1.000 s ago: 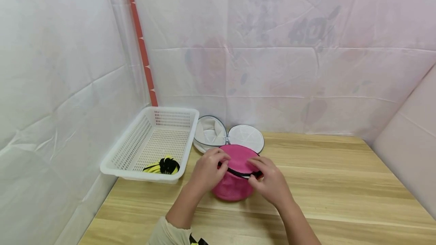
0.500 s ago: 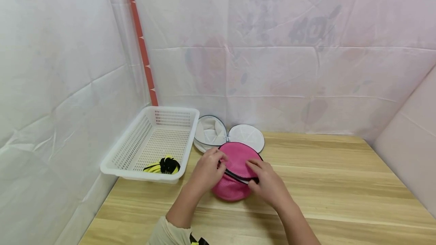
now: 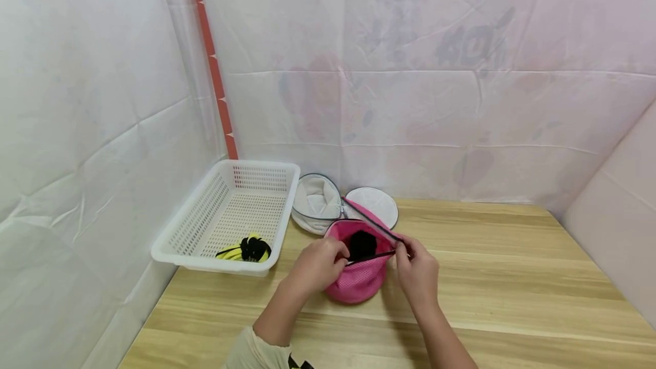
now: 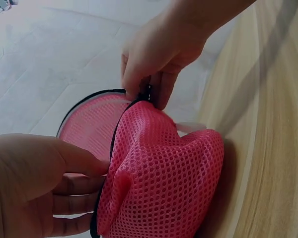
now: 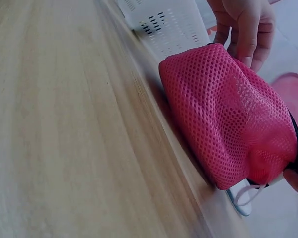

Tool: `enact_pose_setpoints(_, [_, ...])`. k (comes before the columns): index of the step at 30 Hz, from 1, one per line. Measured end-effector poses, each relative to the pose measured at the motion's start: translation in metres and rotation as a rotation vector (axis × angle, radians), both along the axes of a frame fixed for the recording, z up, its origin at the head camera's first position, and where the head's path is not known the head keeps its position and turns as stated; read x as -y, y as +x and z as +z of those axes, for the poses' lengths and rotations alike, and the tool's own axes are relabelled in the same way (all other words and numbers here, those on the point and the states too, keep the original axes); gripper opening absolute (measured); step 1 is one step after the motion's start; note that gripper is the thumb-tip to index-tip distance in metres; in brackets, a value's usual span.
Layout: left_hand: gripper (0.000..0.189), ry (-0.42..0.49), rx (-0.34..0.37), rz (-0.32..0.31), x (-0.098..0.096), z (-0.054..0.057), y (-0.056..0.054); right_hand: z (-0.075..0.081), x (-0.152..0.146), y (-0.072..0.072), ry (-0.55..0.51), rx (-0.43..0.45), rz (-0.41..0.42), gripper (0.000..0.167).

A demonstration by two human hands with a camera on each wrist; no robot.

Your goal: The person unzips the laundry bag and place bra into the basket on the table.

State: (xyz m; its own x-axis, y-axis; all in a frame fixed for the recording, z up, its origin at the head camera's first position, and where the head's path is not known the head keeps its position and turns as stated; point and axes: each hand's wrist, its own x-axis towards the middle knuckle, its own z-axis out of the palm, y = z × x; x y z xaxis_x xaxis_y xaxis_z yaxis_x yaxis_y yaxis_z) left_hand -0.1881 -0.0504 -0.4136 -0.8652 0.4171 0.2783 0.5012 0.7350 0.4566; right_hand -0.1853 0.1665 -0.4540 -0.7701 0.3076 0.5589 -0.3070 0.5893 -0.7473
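Observation:
A pink mesh laundry bag (image 3: 356, 286) with black zipper edging stands on the table, its round lid (image 4: 92, 124) raised toward the back. Inside it lies a dark, rounded black item (image 3: 363, 245) whose kind I cannot make out. My left hand (image 3: 323, 261) pinches the front left of the rim between thumb and fingers. At the right side, where lid and rim meet, my right hand (image 3: 417, 272) pinches the zipper edge. In the right wrist view, the bag's side (image 5: 223, 114) bulges with soft folds, and a pale cord (image 5: 248, 191) hangs below the right fingers.
A white perforated basket (image 3: 166, 252) stands at the left, holding a black and yellow bundle (image 3: 251, 249). Behind the pink bag lies an opened white mesh bag (image 3: 315, 198) with its round lid (image 3: 376, 204). White sheeting (image 3: 410, 101) encloses the wooden table (image 3: 512, 278).
The pink bag's lid has swung up and back, exposing the black item inside. My right hand has moved to the right along the edge; my left hand has shifted slightly down and right.

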Motion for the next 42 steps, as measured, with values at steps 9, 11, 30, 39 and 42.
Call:
enact_pose_setpoints(9, [0.008, -0.07, -0.018, -0.062, -0.007, -0.001, 0.003, 0.003, -0.011, -0.006, -0.853, 0.211, 0.143, 0.024])
enact_pose_setpoints(11, [0.009, -0.086, -0.02, -0.081, -0.008, -0.001, 0.003, 0.003, -0.015, -0.007, -0.968, 0.241, 0.172, 0.02])
enact_pose_setpoints(30, [0.013, -0.076, -0.112, -0.163, -0.026, -0.005, 0.007, -0.001, -0.014, -0.006, -0.654, 0.656, 0.343, 0.042])
enact_pose_setpoints(39, [0.015, 0.047, -0.105, -0.1, -0.021, 0.01, -0.024, 0.003, -0.007, -0.003, -0.725, 0.605, 0.396, 0.042])
enact_pose_setpoints(42, [0.017, -0.036, -0.1, -0.097, -0.026, 0.014, -0.04, 0.004, -0.007, -0.002, -0.726, 0.599, 0.397, 0.041])
